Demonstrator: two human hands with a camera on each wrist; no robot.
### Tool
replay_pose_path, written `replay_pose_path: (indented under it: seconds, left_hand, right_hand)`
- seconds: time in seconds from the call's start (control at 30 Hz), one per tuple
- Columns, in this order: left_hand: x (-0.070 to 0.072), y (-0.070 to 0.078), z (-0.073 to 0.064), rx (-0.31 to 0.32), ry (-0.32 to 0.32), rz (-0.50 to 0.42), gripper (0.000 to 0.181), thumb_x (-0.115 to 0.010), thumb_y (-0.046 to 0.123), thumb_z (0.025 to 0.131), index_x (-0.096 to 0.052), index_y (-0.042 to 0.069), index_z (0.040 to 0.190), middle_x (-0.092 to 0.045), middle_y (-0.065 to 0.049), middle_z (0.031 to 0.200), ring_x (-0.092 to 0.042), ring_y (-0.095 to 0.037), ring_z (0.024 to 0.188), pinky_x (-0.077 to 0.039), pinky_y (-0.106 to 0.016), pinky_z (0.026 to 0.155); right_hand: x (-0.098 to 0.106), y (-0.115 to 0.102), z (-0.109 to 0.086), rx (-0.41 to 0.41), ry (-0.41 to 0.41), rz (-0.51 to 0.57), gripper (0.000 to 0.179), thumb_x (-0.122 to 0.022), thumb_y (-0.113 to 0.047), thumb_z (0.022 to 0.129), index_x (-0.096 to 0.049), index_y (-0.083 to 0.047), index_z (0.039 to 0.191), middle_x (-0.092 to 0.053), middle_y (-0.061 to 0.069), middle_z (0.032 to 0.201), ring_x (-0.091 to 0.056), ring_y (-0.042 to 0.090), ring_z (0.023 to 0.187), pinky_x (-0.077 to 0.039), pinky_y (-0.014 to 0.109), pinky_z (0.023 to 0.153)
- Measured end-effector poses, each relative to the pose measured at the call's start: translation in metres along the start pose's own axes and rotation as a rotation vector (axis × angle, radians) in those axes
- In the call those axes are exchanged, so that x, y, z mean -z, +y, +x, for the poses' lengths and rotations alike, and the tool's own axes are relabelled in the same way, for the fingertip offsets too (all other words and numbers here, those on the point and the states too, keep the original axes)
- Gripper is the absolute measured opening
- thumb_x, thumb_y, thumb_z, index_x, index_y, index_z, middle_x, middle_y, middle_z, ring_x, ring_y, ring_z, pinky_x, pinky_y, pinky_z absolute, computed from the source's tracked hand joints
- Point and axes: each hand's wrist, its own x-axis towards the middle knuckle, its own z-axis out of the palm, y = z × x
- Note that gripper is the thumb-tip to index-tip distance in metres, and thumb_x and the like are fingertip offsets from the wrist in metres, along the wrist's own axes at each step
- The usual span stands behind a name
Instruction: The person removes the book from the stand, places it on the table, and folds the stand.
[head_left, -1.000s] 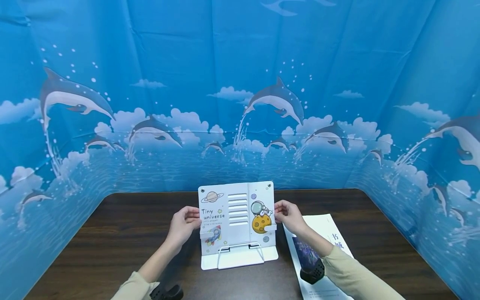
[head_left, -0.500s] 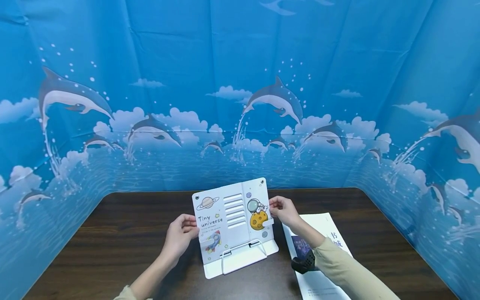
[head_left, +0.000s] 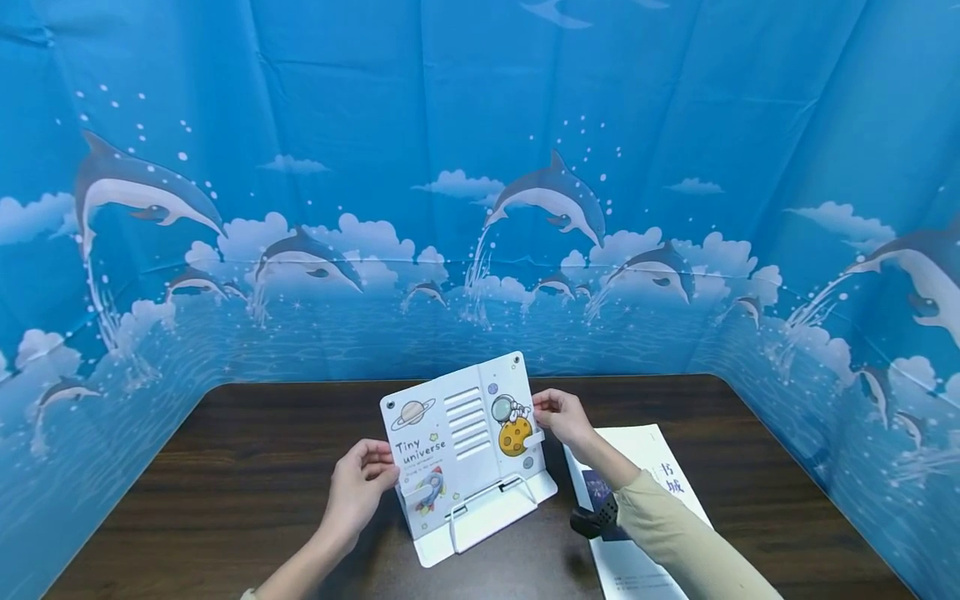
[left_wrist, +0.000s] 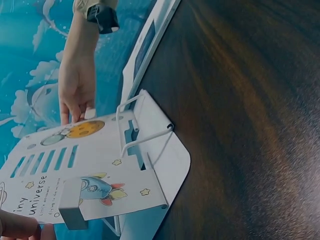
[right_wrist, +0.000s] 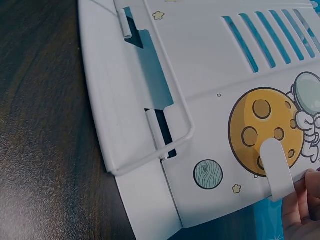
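A white bookstand (head_left: pixel 480 471) with a "Tiny universe" print stands tilted back near the middle of the table, turned at an angle. My left hand (head_left: pixel 356 487) pinches its left edge with thumb and fingers; a bit of that hand (left_wrist: pixel 20 225) enters the corner of the left wrist view. On the opposite edge my right hand (head_left: pixel 564 421) grips beside the astronaut picture. The wire page holder (right_wrist: pixel 192 127) lies folded over the front ledge, and a small white clip (right_wrist: pixel 277 172) crosses the yellow moon. Whether the base touches the table everywhere, I cannot tell.
A white-covered book (head_left: pixel 633 446) lies on the table to the right, partly beneath my right forearm and its black wrist device (head_left: pixel 592 521). Behind the dark wooden table (head_left: pixel 225 483) hangs a blue dolphin-print curtain (head_left: pixel 360 167).
The bookstand has turned: its left side came nearer to me and its right side went farther back. Both hands moved with it, left hand lower in view, right hand slightly up and left.
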Motion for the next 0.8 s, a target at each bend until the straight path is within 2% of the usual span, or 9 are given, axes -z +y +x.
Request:
replay_pose_path:
  seconds: [0.63,0.8]
  left_hand:
    - [-0.011,0.0,-0.021,-0.028,0.033,-0.107,0.026,-0.059,-0.015,0.076,-0.05,-0.011,0.099,-0.057,-0.017,0.091,-0.058,-0.011,0.071,-0.051,-0.021,0.063]
    - [-0.015,0.0,-0.026,-0.021,0.038,-0.135,0.025,-0.059,-0.016,0.075,-0.05,-0.011,0.098,-0.056,-0.017,0.09,-0.059,-0.015,0.071,-0.052,-0.022,0.063]
  right_hand:
    - [-0.006,0.001,0.012,-0.057,0.005,0.014,0.019,-0.053,0.004,0.086,-0.06,0.002,0.103,-0.055,0.009,0.089,-0.05,0.018,0.079,-0.046,0.026,0.07]
    - [-0.007,0.002,0.014,-0.064,0.005,0.018,0.019,-0.052,0.003,0.087,-0.061,0.002,0.104,-0.055,0.009,0.089,-0.051,0.019,0.08,-0.046,0.027,0.073]
